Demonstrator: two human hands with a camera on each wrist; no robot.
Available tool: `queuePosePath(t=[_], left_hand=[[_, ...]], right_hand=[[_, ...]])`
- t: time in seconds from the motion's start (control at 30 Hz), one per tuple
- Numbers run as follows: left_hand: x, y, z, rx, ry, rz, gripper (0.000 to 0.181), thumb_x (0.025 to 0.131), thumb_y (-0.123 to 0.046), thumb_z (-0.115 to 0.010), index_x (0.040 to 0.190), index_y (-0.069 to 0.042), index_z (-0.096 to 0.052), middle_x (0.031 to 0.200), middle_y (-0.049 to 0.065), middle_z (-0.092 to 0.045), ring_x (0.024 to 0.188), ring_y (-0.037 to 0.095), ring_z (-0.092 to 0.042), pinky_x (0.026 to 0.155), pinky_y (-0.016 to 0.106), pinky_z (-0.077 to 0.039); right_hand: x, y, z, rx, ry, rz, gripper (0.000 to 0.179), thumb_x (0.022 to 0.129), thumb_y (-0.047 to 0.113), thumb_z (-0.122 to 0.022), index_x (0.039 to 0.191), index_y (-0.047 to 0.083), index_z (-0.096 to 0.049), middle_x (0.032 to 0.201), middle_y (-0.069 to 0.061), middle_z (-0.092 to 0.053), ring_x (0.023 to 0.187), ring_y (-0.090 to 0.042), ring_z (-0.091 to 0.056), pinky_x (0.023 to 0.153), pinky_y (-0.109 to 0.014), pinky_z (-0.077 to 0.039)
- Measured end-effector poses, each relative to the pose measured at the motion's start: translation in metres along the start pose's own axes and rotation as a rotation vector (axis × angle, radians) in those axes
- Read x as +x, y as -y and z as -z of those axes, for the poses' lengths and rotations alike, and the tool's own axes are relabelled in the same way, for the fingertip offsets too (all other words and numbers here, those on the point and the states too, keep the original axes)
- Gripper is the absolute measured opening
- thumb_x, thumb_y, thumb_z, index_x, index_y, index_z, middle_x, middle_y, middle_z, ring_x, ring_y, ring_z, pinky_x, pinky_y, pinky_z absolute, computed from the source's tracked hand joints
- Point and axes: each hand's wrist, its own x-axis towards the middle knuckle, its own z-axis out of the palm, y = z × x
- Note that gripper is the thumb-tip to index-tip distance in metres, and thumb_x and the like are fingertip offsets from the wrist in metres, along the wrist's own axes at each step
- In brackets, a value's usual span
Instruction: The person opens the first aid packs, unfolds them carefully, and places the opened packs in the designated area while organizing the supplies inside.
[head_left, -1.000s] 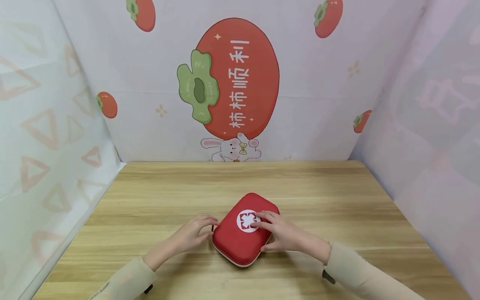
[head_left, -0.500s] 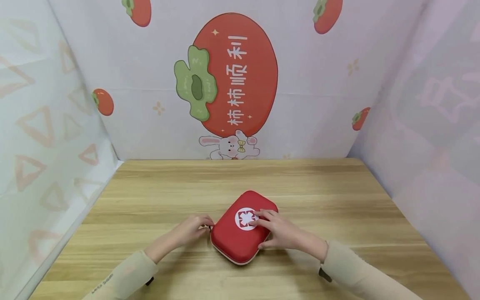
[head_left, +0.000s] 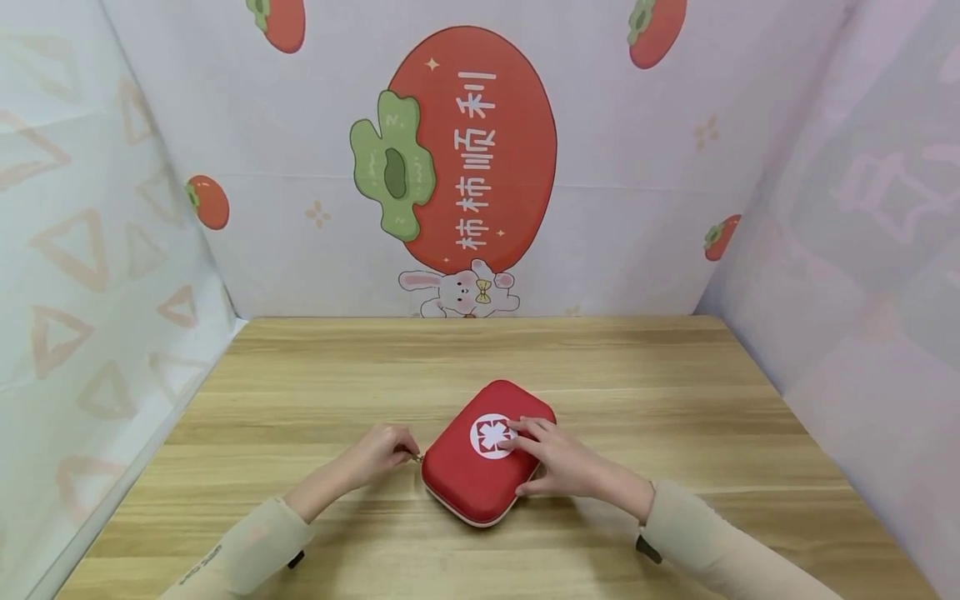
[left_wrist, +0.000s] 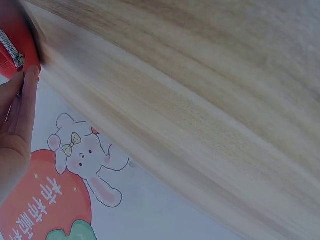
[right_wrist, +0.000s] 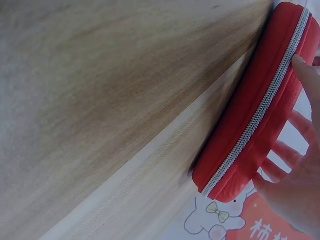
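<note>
A red hard-shell first-aid case (head_left: 468, 479) with a white round emblem lies slantwise on the table, its lid down. My left hand (head_left: 382, 454) is at its left corner and pinches the zipper pull (head_left: 415, 457) between thumb and fingers. In the left wrist view the metal slider (left_wrist: 19, 60) sits at the end of the zip, just beyond the fingertips. My right hand (head_left: 558, 460) holds the case from the right. Its fingers spread over the lid by the emblem, and its thumb presses the side near the silver zip (right_wrist: 260, 110), whose teeth are together along this side.
The wooden table (head_left: 315, 358) reaches back to a white cloth wall (head_left: 622, 250) printed with persimmons and a rabbit. Pale patterned cloth (head_left: 97, 250) also stands along the left and right sides.
My left hand has closed on the zipper pull and drawn it slightly out to the left, away from the case's corner. The right hand and the case stay in place.
</note>
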Motion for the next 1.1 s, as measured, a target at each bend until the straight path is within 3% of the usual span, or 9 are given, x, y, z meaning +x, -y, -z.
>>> queuePosePath(t=[0.27,0.57,0.87,1.1], left_hand=[[-0.005,-0.001,-0.002,-0.011,0.008,0.031,0.017,0.067,0.015,-0.057,0.075,0.001,-0.065,0.072,0.005,-0.063,0.067,0.013,-0.059,0.059,0.020,-0.051],[-0.013,-0.004,-0.001,-0.139,0.033,0.086,0.018,0.065,0.016,-0.056,0.072,0.001,-0.064,0.068,0.005,-0.062,0.060,0.006,-0.055,0.052,0.016,-0.049],[-0.020,-0.009,-0.001,-0.194,0.077,0.139,0.015,0.069,0.012,-0.058,0.075,0.000,-0.065,0.070,0.004,-0.063,0.062,0.002,-0.053,0.054,0.016,-0.048],[-0.024,-0.019,-0.005,-0.410,0.133,0.172,0.014,0.074,0.012,-0.056,0.082,0.004,-0.064,0.071,0.007,-0.062,0.059,0.006,-0.056,0.051,0.018,-0.050]], right_hand=[[-0.001,-0.002,-0.005,-0.068,-0.043,0.013,0.058,0.072,0.048,-0.065,0.120,0.018,-0.052,0.131,-0.008,-0.041,0.121,-0.029,-0.033,0.097,-0.046,-0.036],[-0.001,0.001,-0.006,-0.123,0.018,-0.037,0.060,0.074,0.052,-0.061,0.124,0.021,-0.047,0.132,-0.004,-0.038,0.122,-0.025,-0.032,0.098,-0.042,-0.037],[0.000,0.003,-0.007,-0.142,-0.014,-0.028,0.059,0.074,0.050,-0.062,0.122,0.018,-0.049,0.128,-0.008,-0.042,0.119,-0.027,-0.036,0.096,-0.043,-0.039],[0.007,0.011,-0.009,-0.211,-0.021,-0.073,0.060,0.076,0.053,-0.059,0.122,0.016,-0.050,0.125,-0.009,-0.043,0.114,-0.026,-0.038,0.094,-0.040,-0.041]])
